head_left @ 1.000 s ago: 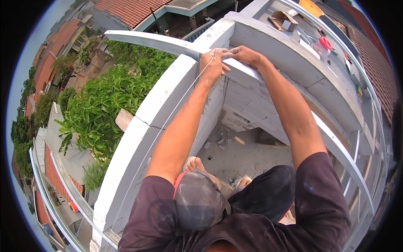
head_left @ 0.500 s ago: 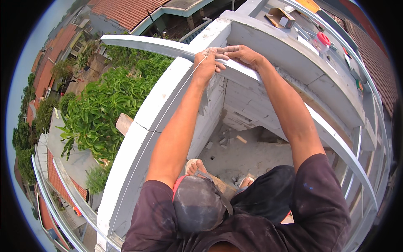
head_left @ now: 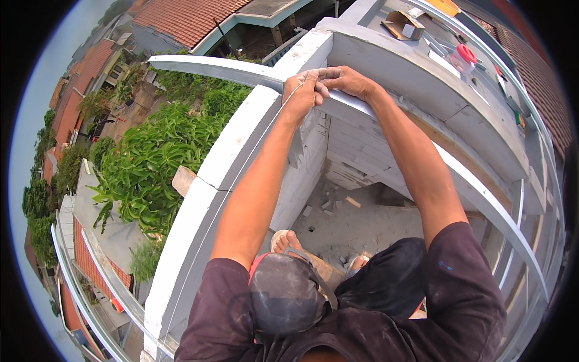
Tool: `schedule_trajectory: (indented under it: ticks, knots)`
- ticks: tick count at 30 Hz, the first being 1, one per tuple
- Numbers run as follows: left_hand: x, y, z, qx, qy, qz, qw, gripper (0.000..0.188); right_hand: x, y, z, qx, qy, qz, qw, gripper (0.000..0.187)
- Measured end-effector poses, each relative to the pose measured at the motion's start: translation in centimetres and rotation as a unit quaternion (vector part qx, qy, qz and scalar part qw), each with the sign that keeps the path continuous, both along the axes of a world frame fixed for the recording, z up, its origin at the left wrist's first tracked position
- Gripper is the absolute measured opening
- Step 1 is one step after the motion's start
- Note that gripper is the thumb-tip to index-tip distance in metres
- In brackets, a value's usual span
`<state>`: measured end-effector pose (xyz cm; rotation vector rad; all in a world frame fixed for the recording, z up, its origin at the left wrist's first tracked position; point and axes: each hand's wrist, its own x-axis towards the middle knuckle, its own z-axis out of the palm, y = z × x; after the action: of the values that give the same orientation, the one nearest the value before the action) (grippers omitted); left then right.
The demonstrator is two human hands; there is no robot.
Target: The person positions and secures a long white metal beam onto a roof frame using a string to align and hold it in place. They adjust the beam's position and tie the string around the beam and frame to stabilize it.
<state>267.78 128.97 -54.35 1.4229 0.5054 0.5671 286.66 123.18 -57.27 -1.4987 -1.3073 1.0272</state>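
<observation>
My left hand [head_left: 300, 96] is closed in a pinch on a thin white string [head_left: 232, 184], which runs back along the wall's inner side towards me. Meeting it at the fingertips, my right hand [head_left: 348, 82] has its fingers bent and pressed together. Whatever lies between the right fingers is too small to make out. Both hands are over a silvery metal beam [head_left: 226, 69] that crosses the corner of the white block wall [head_left: 234, 130]. The right wrist is close above the beam's top edge.
Below, my sandalled feet [head_left: 283, 241] rest by a wooden plank [head_left: 325, 271], above a floor with rubble [head_left: 329, 202]. On the ledge at right are a cardboard box [head_left: 403, 26] and a red-lidded jar [head_left: 463, 58]. Outside the wall are leafy branches [head_left: 151, 163] and more metal beams [head_left: 111, 280].
The fingers of my right hand have curled in more against the left fingertips. The whole view has shifted slightly. The string is still at my left hand.
</observation>
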Motion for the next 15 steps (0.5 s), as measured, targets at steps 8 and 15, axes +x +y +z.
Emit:
schedule_trajectory:
  ticks: [8, 15]
  knots:
    - [-0.1, -3.0, -2.8, 0.094, -0.001, 0.193, 0.977, 0.043, 0.5, 0.1, -0.7, 0.113, -0.16, -0.04, 0.98, 0.034]
    - [-2.9, -5.1, -7.0, 0.084, 0.285, 0.078, 0.952, 0.039, 0.2, 0.0, -0.8, 0.081, -0.222, -0.072, 0.969, 0.018]
